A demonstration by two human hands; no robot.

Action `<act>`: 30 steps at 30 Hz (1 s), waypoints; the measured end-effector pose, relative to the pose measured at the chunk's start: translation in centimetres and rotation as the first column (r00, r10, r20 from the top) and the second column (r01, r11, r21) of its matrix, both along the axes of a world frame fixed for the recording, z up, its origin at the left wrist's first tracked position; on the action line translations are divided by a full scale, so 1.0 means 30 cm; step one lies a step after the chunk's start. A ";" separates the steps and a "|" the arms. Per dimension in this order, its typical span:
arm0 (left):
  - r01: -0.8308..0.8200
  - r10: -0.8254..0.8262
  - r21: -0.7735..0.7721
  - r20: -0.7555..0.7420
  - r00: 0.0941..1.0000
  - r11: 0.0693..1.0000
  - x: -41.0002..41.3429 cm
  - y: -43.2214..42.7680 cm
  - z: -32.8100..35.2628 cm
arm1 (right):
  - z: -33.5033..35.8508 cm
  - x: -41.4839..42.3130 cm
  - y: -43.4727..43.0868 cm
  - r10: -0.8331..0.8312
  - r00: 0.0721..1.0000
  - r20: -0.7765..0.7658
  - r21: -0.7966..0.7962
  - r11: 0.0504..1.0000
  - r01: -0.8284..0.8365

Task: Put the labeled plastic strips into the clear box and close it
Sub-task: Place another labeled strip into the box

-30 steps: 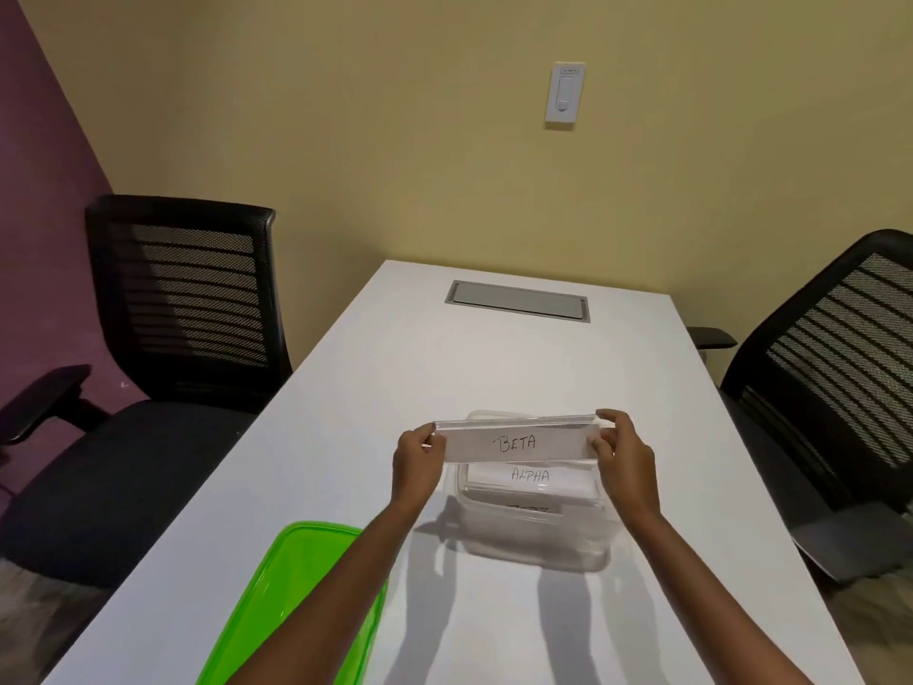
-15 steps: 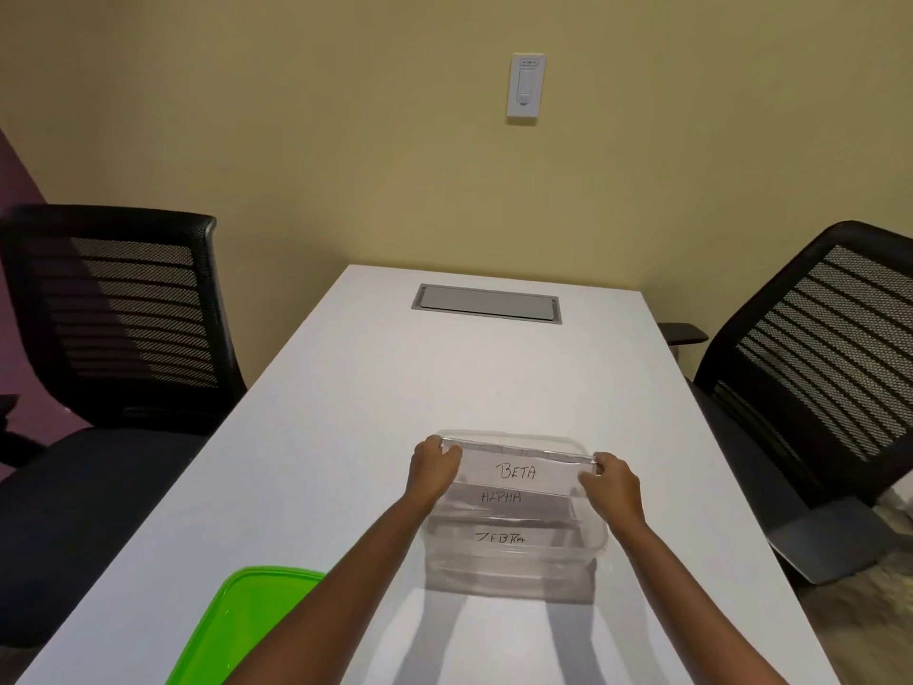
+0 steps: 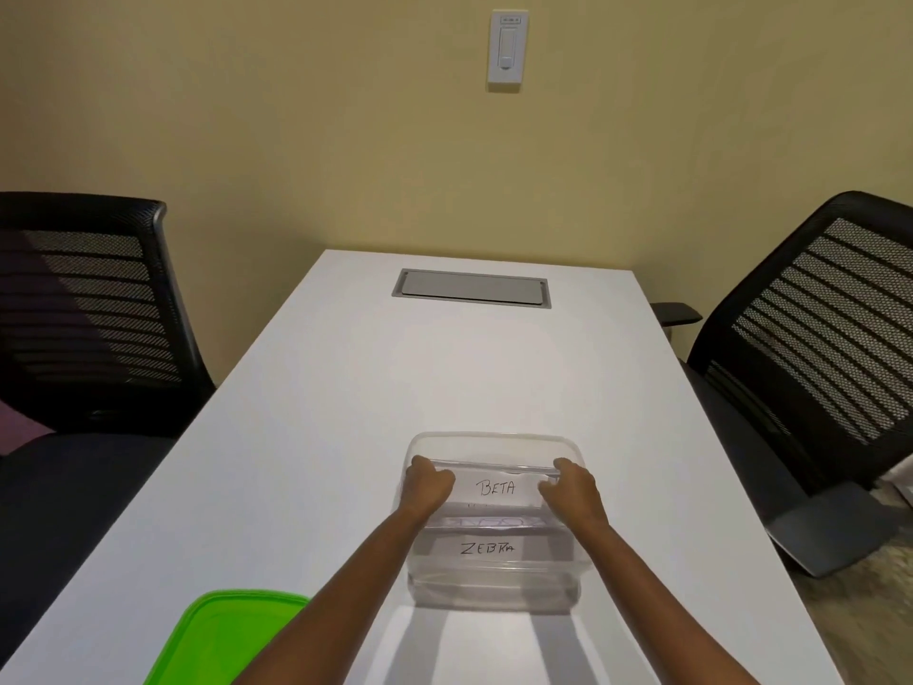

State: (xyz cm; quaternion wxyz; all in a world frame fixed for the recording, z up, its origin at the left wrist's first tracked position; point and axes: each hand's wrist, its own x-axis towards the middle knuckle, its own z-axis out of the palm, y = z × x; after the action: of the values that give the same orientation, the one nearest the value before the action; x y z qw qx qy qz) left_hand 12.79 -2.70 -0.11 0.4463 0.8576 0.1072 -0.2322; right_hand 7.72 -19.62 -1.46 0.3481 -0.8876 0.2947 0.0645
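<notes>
A clear plastic box [image 3: 494, 440] stands open on the white table [image 3: 321, 462] in front of me. Inside it, a strip labeled BETA [image 3: 496, 488] is held at both ends: my left hand [image 3: 426, 488] grips its left end and my right hand [image 3: 573, 491] its right end, both hands down inside the box. A strip labeled ZEBRA [image 3: 486, 548] lies nearer to me in the box. Another strip between them is mostly hidden under BETA. The green lid [image 3: 222, 635] lies on the table at the lower left.
A grey cable hatch [image 3: 472, 288] is set into the table's far end. Black mesh chairs stand at the left [image 3: 84, 309] and right [image 3: 815, 348]. A yellow wall with a switch [image 3: 508, 49] closes the far side.
Both hands have lowered the BETA strip from above the box down into it. It now covers the ALPHA strip. The camera has tilted and shifted slightly.
</notes>
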 end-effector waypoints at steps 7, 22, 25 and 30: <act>0.008 -0.006 0.068 -0.022 1.000 0.998 -0.010 -0.019 -0.013 | -0.041 -0.003 0.004 0.019 1.000 -0.020 -0.006 1.000 -0.019; 0.243 -0.240 0.353 -0.055 0.969 0.903 -0.104 -0.042 -0.049 | -0.059 -0.041 0.026 0.136 0.983 -0.124 -0.075 0.986 -0.146; 0.249 -0.219 0.342 -0.124 0.968 0.906 -0.109 -0.054 -0.039 | -0.058 -0.049 0.045 0.137 0.970 -0.202 -0.087 0.984 -0.158; 0.197 -0.174 0.246 -0.113 0.978 0.949 -0.106 -0.048 -0.033 | -0.054 -0.067 0.050 0.181 0.935 -0.305 -0.125 0.966 -0.228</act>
State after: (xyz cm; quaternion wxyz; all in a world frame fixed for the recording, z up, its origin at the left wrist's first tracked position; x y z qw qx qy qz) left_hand 9.61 -4.14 -1.09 0.3029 0.9028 0.0753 -0.2958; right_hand 5.71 -18.11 -3.08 0.2209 -0.9190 0.2528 0.2069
